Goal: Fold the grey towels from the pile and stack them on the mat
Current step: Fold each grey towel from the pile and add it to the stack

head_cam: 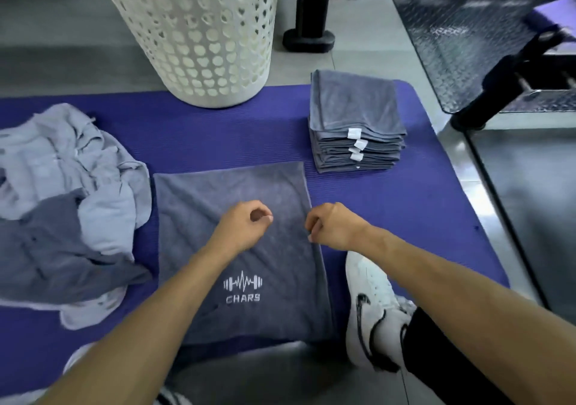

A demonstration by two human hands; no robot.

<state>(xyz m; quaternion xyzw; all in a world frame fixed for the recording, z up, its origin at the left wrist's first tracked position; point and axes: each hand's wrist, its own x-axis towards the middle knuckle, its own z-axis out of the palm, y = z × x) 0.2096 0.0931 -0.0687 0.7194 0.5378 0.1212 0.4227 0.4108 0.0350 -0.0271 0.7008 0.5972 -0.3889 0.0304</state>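
We curl the fingers of our left hand (244, 225) loosely above the flat towel (218, 205) on the mat (389, 211), holding nothing; right hand (330, 225) pinches its edge. Stack (357, 121) beyond right fingers, pile (65, 199) left.

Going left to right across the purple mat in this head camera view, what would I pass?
Pile of unfolded grey towels → flat grey towel with the CHARS logo → white sneaker, with the stack of folded grey towels farther back.
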